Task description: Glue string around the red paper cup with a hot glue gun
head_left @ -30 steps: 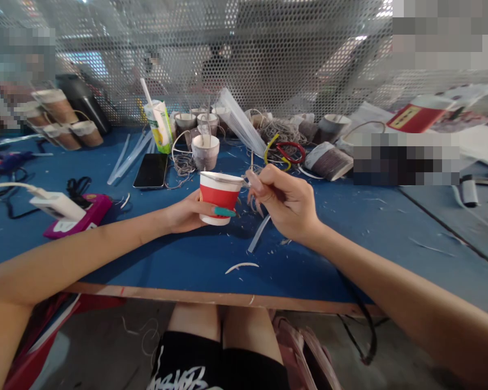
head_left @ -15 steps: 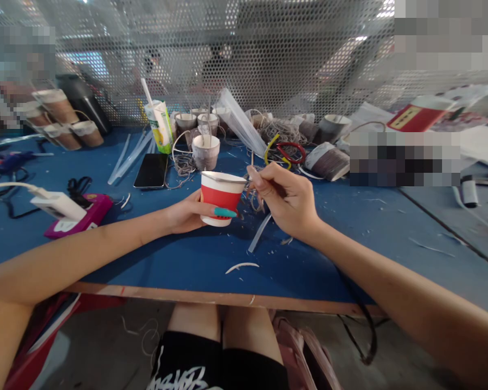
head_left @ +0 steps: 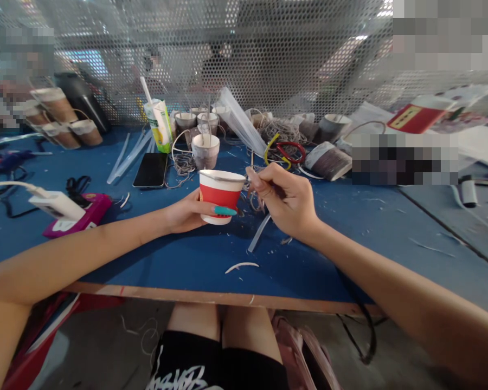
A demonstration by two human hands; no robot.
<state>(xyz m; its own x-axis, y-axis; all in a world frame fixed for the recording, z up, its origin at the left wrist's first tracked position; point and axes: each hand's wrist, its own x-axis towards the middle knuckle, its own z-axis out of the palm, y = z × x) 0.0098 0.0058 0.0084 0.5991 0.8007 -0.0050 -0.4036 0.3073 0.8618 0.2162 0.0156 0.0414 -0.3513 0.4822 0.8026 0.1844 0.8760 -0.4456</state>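
My left hand (head_left: 189,212) is wrapped round a red and white paper cup (head_left: 222,196), its thumb with a long teal nail lying across the front. The cup is held above the blue table, slightly tilted, with its rim squashed out of round. Beside the rim, on the right, my right hand (head_left: 287,195) is closed in a pinch. A thin pale strip shows just above those fingertips; whether they hold it I cannot tell. Below the hands lie a clear plastic strip (head_left: 259,233) and a curved white scrap (head_left: 242,266).
Behind the cup stand a cord-wrapped cup (head_left: 205,153), a phone (head_left: 150,170) and a drink carton (head_left: 160,125). Red-handled scissors or a similar loop (head_left: 291,153) lie near tangled cord (head_left: 278,131). On the left is a purple power strip (head_left: 93,208). A perforated metal screen (head_left: 244,54) closes the back.
The cup and my left hand have shifted very slightly up and left. My right hand keeps its pinch by the rim.
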